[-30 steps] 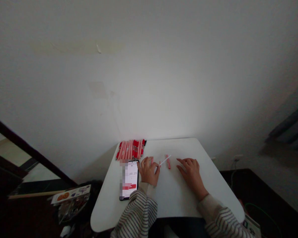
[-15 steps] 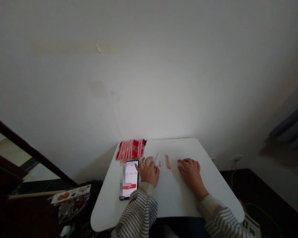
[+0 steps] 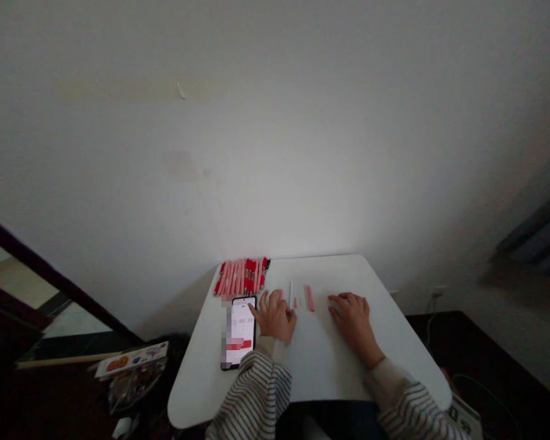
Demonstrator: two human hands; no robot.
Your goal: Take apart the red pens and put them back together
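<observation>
My left hand (image 3: 275,318) rests on the white table (image 3: 330,379) beside the phone, fingers spread and bent. Just past its fingertips lies a thin white stick, like a pen refill (image 3: 291,293); whether a finger touches it I cannot tell. A short pink piece (image 3: 281,294) shows partly behind the fingers, and a smaller pink piece (image 3: 296,302) lies right of the stick. Further right is a pink pen barrel (image 3: 310,298). My right hand (image 3: 352,318) lies on the table to the right of the barrel, fingers loosely curved and apart, holding nothing.
A phone (image 3: 242,333) with a running timer lies left of my left hand. Several pink and red pens (image 3: 241,276) are lined up at the table's back left corner. A wall (image 3: 302,153) stands behind the table. A box (image 3: 132,359) sits low at the left.
The white stick has turned from a slant to nearly straight away from me. My left hand has shifted very slightly right. My right hand has stayed in place.
</observation>
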